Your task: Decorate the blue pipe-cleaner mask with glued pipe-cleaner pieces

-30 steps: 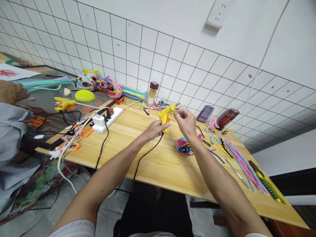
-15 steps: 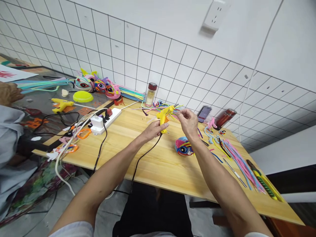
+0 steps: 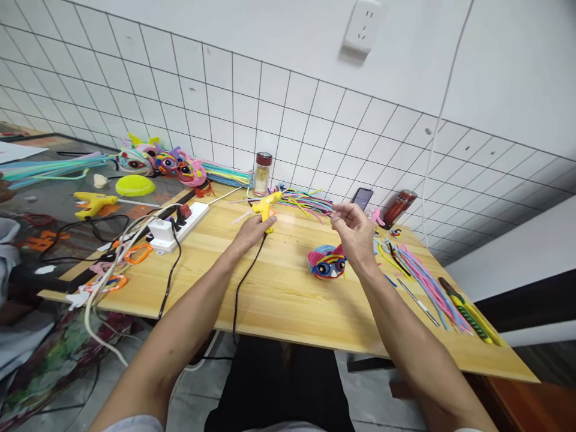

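Observation:
My left hand [image 3: 252, 233] is closed round the handle of a yellow hot glue gun [image 3: 265, 207], held over the table with its nozzle pointing up and to the right. A black cord hangs from the handle. My right hand [image 3: 355, 233] is raised to the right, thumb and fingertips pinched together. Whatever may be between those fingertips is too small to make out. Just below and left of it, a colourful animal head made of pipe cleaners [image 3: 327, 263] sits on the wooden table [image 3: 279, 300], showing pink ears and big blue-rimmed eyes.
A white power strip [image 3: 180, 227] with plugs and cables lies at left. Behind are a glass bottle [image 3: 262, 174] and loose pipe cleaners [image 3: 306, 201]. A phone [image 3: 362, 198], a red flask [image 3: 398, 209] and cutters [image 3: 465, 309] are at right. Another glue gun [image 3: 93, 204] lies far left.
My left hand has drawn the glue gun leftward, away from my right hand. The right hand has shifted off the animal head, so more of it shows. The view has turned slightly right.

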`<act>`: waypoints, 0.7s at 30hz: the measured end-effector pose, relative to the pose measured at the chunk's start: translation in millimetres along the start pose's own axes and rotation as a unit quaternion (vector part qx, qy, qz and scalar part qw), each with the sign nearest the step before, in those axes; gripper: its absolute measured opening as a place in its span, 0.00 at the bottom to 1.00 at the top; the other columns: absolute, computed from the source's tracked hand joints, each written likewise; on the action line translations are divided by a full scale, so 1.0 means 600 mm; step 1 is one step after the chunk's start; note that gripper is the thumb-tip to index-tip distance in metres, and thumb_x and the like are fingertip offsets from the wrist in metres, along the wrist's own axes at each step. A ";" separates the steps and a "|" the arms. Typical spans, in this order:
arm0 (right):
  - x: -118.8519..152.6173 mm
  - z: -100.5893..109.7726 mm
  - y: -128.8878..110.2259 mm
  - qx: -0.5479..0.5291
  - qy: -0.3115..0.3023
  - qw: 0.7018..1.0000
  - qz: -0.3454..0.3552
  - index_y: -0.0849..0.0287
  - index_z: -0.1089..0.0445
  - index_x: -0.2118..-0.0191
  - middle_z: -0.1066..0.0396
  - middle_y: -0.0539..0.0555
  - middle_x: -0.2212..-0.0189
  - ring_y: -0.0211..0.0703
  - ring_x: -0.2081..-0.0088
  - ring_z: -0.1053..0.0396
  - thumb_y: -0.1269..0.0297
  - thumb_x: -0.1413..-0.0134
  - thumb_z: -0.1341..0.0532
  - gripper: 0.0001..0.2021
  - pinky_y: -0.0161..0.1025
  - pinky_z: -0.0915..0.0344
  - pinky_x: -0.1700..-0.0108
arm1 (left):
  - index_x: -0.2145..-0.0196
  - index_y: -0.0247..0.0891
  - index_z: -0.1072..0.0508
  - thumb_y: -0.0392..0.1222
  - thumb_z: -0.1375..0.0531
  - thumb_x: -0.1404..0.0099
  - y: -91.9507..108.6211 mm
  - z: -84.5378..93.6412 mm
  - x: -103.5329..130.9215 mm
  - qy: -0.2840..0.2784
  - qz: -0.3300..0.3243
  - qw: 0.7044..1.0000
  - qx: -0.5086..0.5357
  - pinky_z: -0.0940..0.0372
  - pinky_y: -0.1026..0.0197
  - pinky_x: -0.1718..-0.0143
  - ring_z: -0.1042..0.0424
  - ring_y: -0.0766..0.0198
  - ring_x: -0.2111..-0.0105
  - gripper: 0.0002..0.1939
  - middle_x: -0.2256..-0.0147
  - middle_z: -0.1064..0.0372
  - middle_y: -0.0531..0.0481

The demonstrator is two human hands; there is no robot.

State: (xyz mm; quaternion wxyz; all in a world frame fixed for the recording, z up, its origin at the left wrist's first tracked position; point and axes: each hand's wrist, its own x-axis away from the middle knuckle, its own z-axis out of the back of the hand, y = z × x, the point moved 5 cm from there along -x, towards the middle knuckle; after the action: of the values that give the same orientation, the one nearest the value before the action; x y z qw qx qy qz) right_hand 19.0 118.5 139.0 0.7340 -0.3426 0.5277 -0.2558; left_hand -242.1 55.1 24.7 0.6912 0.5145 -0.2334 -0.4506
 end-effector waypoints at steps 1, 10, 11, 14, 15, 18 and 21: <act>0.005 0.015 0.003 0.003 0.004 1.000 0.001 0.56 0.25 0.59 0.27 0.48 0.71 0.39 0.70 0.32 0.63 0.48 0.36 0.10 0.36 0.34 0.67 | 0.73 0.40 0.35 0.67 0.43 0.37 -0.002 0.006 -0.001 0.010 0.002 1.000 -0.027 0.48 0.62 0.71 0.37 0.62 0.73 0.26 0.75 0.37 0.52; 0.030 0.188 0.130 0.058 0.121 0.988 -0.076 0.56 0.24 0.68 0.27 0.49 0.75 0.41 0.72 0.31 0.57 0.52 0.35 0.09 0.39 0.32 0.66 | 0.75 0.41 0.31 0.64 0.43 0.34 -0.020 0.021 -0.013 0.037 0.057 0.972 -0.225 0.47 0.59 0.68 0.29 0.52 0.67 0.24 0.73 0.28 0.45; 0.031 0.200 0.152 0.066 0.123 0.986 -0.094 0.56 0.23 0.66 0.27 0.49 0.75 0.41 0.72 0.31 0.55 0.52 0.35 0.11 0.40 0.32 0.66 | 0.74 0.41 0.31 0.64 0.44 0.33 -0.021 0.020 -0.013 0.035 0.058 0.969 -0.236 0.46 0.59 0.68 0.28 0.51 0.66 0.24 0.72 0.27 0.45; 0.037 0.217 0.214 0.084 0.117 0.980 -0.137 0.57 0.21 0.64 0.24 0.51 0.73 0.42 0.71 0.31 0.51 0.53 0.36 0.17 0.41 0.32 0.64 | 0.73 0.41 0.30 0.64 0.45 0.31 -0.024 0.019 -0.013 0.028 0.059 0.960 -0.271 0.45 0.59 0.68 0.27 0.52 0.66 0.24 0.70 0.25 0.44; 0.041 0.219 0.232 0.087 0.114 0.979 -0.145 0.58 0.21 0.63 0.24 0.51 0.72 0.43 0.71 0.31 0.49 0.54 0.36 0.18 0.42 0.32 0.64 | 0.72 0.40 0.29 0.64 0.46 0.31 -0.025 0.019 -0.013 0.024 0.060 0.956 -0.286 0.45 0.59 0.68 0.26 0.52 0.66 0.25 0.70 0.24 0.44; 0.054 0.218 0.273 0.088 0.099 0.977 -0.168 0.58 0.20 0.63 0.23 0.52 0.72 0.44 0.70 0.30 0.47 0.54 0.35 0.19 0.42 0.33 0.63 | 0.69 0.39 0.27 0.64 0.48 0.29 -0.029 0.020 -0.013 0.014 0.062 0.943 -0.327 0.44 0.59 0.68 0.25 0.51 0.65 0.26 0.67 0.22 0.42; 0.065 0.217 0.302 0.098 0.079 0.975 -0.185 0.57 0.20 0.62 0.24 0.52 0.73 0.46 0.69 0.29 0.46 0.52 0.34 0.20 0.43 0.34 0.63 | 0.66 0.39 0.24 0.64 0.48 0.28 -0.036 0.022 -0.014 0.008 0.065 0.935 -0.349 0.44 0.59 0.68 0.24 0.51 0.63 0.27 0.64 0.20 0.42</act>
State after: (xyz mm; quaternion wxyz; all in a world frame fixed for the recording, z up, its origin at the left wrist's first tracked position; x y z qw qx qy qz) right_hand 157.2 235.1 2.6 0.6601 -0.3398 0.4837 -0.4635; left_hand -264.6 54.2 10.9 0.8568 0.2277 -0.0886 -0.4541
